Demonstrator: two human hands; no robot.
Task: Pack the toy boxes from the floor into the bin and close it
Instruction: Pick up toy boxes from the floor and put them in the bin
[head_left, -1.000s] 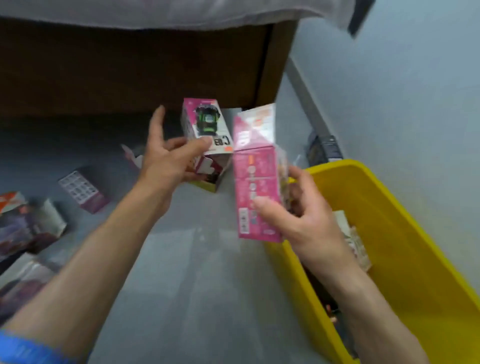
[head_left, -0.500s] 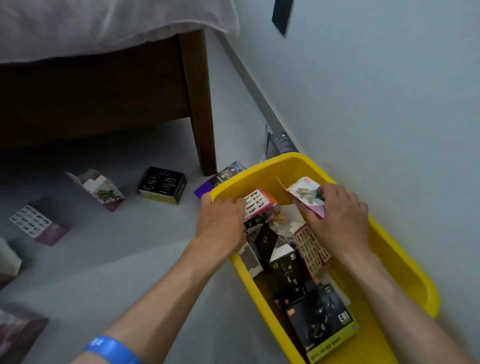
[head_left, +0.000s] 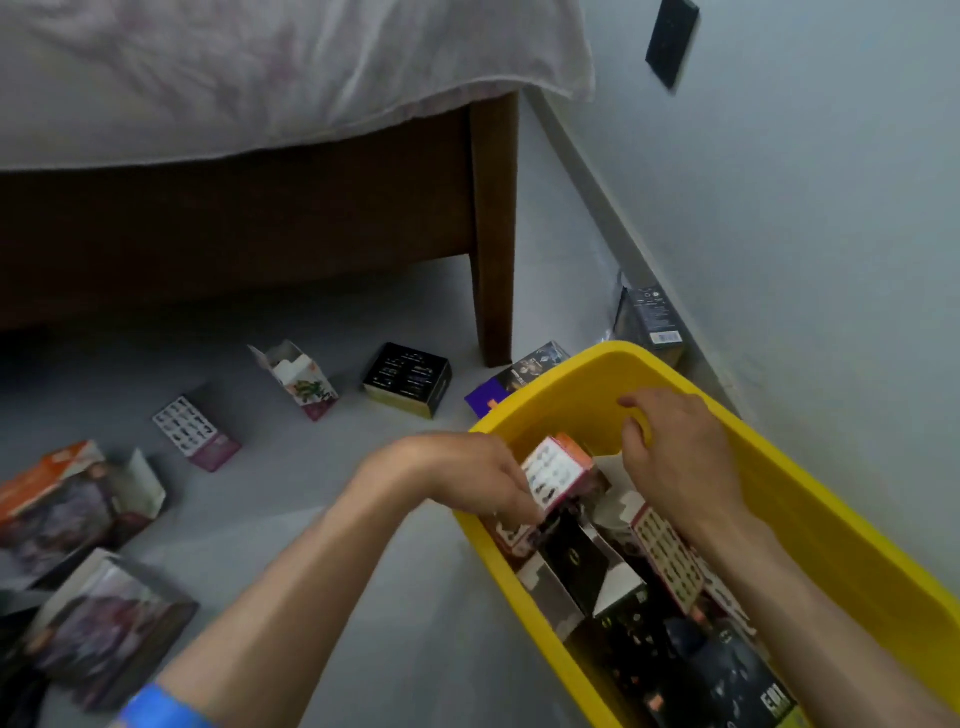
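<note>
The yellow bin (head_left: 810, 499) stands on the floor at the right, against the wall, with several toy boxes inside. My left hand (head_left: 467, 478) reaches over its near rim and grips a pink-and-white box (head_left: 558, 473) that sits tilted on top of the pile. My right hand (head_left: 675, 457) is inside the bin near its far end, fingers loosely curled, with nothing visible in it. On the floor lie a black box (head_left: 408, 379), an opened white box (head_left: 304, 382), a pink grid-printed box (head_left: 195, 431) and a purple box (head_left: 511, 382) behind the bin.
A wooden bed leg (head_left: 493, 234) stands just beyond the bin, with the bed frame and sheet behind it. A dark box (head_left: 652, 317) leans on the wall at the baseboard. Two larger opened boxes (head_left: 78, 509) (head_left: 104, 629) lie at the far left.
Both hands carried a box each from above the floor into the bin. The right hand has let go of its pink box; the left hand still rests on its box.
</note>
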